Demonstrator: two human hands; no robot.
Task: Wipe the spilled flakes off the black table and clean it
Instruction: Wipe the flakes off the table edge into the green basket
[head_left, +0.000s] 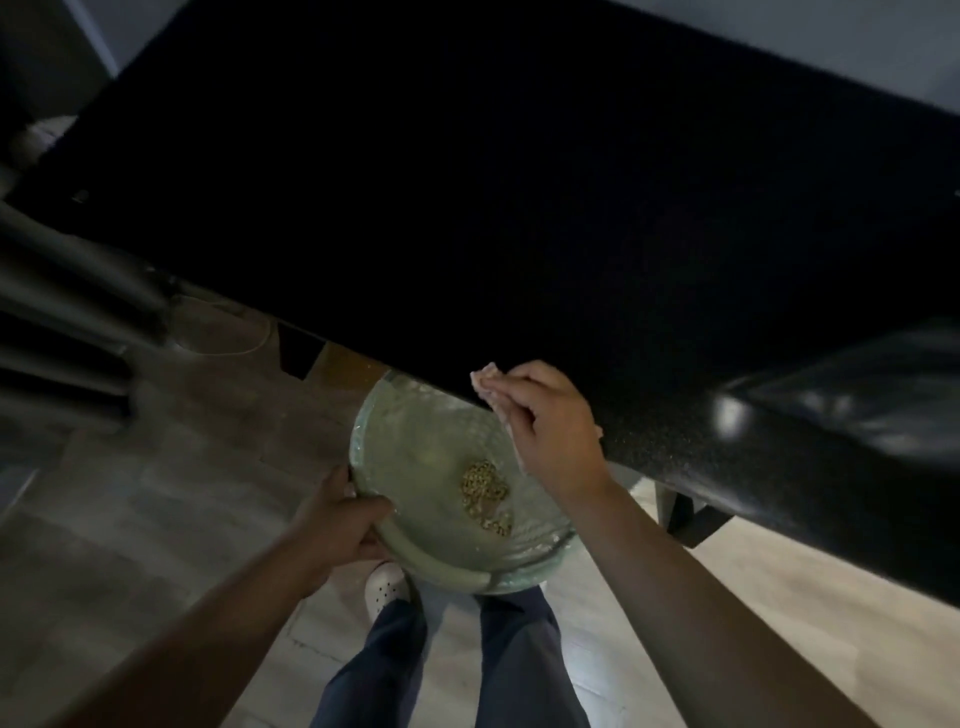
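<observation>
Down on the left, the wooden floor (182, 493) looks dim and grey; over on the right it's brightly lit. A thin cable (244, 332) loops across the boards. A glossy black chair (831, 415) sits at the right edge, and dark slatted furniture (62, 312) at the left. At the bottom are dark blue trouser legs (374, 665), with one white perforated shoe (387, 587) peeking out.

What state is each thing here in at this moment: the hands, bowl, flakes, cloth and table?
Left hand: grips the bowl's rim.
Right hand: holds the cloth at the table's edge.
Bowl: held up against the table's edge.
Flakes: a small heap inside the bowl.
Cloth: bunched under the fingers.
Table: too dark to tell whether flakes remain.
</observation>
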